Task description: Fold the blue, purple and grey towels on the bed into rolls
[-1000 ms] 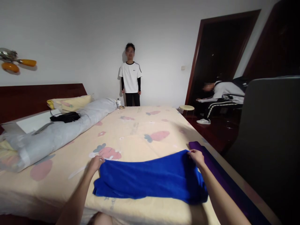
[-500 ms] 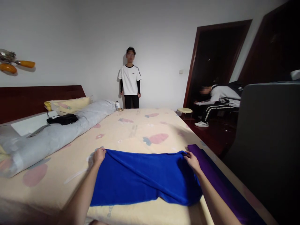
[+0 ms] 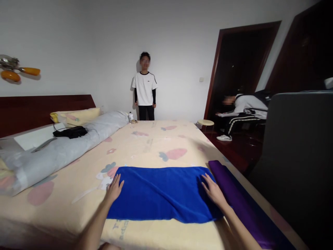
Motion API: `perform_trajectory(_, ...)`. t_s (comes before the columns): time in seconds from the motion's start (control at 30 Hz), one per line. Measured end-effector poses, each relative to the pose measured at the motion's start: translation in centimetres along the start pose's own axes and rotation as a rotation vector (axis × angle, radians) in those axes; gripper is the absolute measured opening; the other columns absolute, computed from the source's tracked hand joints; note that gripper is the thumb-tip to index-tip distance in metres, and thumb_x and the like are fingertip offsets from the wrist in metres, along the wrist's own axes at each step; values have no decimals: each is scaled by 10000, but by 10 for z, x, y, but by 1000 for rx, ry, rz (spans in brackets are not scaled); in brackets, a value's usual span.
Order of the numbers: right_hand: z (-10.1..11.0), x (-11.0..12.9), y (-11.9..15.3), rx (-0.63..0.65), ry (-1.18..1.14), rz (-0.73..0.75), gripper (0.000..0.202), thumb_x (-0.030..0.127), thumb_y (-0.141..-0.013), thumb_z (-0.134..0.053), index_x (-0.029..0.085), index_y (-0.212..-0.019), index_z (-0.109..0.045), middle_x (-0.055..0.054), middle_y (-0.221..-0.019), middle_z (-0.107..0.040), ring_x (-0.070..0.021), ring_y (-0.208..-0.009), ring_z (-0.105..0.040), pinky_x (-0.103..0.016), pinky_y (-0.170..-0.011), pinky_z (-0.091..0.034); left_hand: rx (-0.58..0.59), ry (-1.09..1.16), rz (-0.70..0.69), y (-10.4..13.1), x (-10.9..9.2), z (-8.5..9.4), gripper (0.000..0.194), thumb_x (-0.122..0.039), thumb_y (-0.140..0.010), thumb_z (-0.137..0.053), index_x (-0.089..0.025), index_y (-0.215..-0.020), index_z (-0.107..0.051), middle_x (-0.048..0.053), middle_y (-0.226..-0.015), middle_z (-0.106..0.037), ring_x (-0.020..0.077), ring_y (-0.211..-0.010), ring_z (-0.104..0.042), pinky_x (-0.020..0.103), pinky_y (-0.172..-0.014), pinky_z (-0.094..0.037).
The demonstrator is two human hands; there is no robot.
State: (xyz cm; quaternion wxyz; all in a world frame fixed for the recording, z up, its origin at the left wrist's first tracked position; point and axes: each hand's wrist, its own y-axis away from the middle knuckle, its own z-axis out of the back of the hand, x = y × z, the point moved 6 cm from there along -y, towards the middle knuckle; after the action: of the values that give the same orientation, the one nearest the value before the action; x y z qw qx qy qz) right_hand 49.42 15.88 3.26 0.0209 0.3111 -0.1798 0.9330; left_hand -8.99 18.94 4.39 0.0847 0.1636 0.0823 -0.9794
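A blue towel [image 3: 161,191] lies spread on the bed, with a diagonal wrinkle across it and a raised fold at the lower right. Over its left edge is my left hand [image 3: 114,189], fingers stretched out and apart, holding nothing. My right hand [image 3: 212,189] is at the towel's right side, fingers spread, also with nothing in it. Whether the palms press on the cloth or hover just above it, I cannot tell. Right of my right hand lies a folded purple and dark blue cloth [image 3: 226,185], along the bed's edge.
The bed sheet [image 3: 145,146] has a strawberry pattern. A grey rolled quilt [image 3: 78,149] runs along the left, with a black bag [image 3: 70,132] on it. One person [image 3: 144,90] stands at the far wall; another [image 3: 247,107] bends over near a stool [image 3: 205,123]. A dark chair back [image 3: 299,156] stands right.
Both hands have let go of the towel's far corners and drawn back a little toward me, fingers now spread. The towel's far edge has come down flatter onto the bed.
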Motion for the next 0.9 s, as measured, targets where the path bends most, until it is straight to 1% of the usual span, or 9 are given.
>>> perform_trajectory(0.1,14,2,41,-113,137,147,493,424,-903,-381,130,-1251,-571,-186,-1445,-477,-310,-1318,-478,-469,-1108,-390,-129,-114,-78,35,15,7,482,-323,-960,-345,-159,-1393,-479,163,-1494,-437,278,-1387,-383,442,-1079,-340)
perform_trajectory(0.2,26,-5,87,-215,255,194,456,409,-915,-380,162,-1247,-572,-164,-1406,-520,-304,-1257,-538,-464,-1054,-457,-267,-295,-15,69,36,17,446,-338,-961,-348,-149,-1306,-558,181,-1321,-593,304,-1228,-538,421,-972,-419)
perform_trajectory(0.3,32,-15,122,-291,373,201,406,364,-902,-390,168,-1172,-620,-168,-1312,-595,-313,-1172,-595,-477,-1005,-493,-269,-358,93,97,56,20,438,-382,-949,-369,-129,-1225,-595,180,-1117,-683,330,-1038,-624,435,-857,-464)
perform_trajectory(0.37,32,-18,135,-309,448,248,386,284,-868,-387,153,-1112,-656,-176,-1242,-639,-314,-1123,-621,-468,-968,-514,-216,-291,89,108,63,16,381,-354,-927,-409,-150,-1176,-613,164,-1085,-703,321,-994,-649,423,-828,-477)
perform_trajectory(0.5,34,-12,142,-308,569,331,431,123,-796,-365,132,-1088,-682,-155,-1119,-699,-282,-1028,-654,-420,-880,-537,-167,-87,82,112,72,10,307,-251,-904,-433,-221,-1170,-582,101,-1134,-707,267,-1041,-668,352,-832,-494)
perform_trajectory(0.6,42,-1,135,-253,635,343,409,79,-819,-375,143,-1066,-695,-128,-1032,-716,-254,-941,-654,-387,-826,-524,-161,12,137,107,83,13,267,-252,-909,-424,-243,-1143,-553,65,-1057,-725,242,-1050,-675,319,-814,-506)
perform_trajectory(0.7,51,7,131,-208,723,380,402,25,-816,-386,174,-992,-716,-101,-945,-722,-243,-878,-643,-386,-795,-488,-168,104,175,102,99,19,221,-275,-878,-458,-255,-1083,-537,41,-972,-732,236,-986,-701,302,-772,-523)
perform_trajectory(0.8,59,3,133,-193,747,447,388,12,-797,-411,197,-939,-722,-81,-914,-721,-236,-872,-631,-387,-807,-456,-202,196,202,100,118,26,182,-311,-825,-507,-267,-1001,-519,34,-946,-733,240,-925,-719,298,-754,-541)
perform_trajectory(0.9,63,-7,141,-145,726,487,353,35,-762,-463,213,-924,-721,-71,-909,-716,-241,-855,-612,-386,-787,-439,-200,266,223,99,136,26,191,-367,-781,-548,-277,-944,-506,20,-888,-737,246,-893,-726,300,-770,-551)
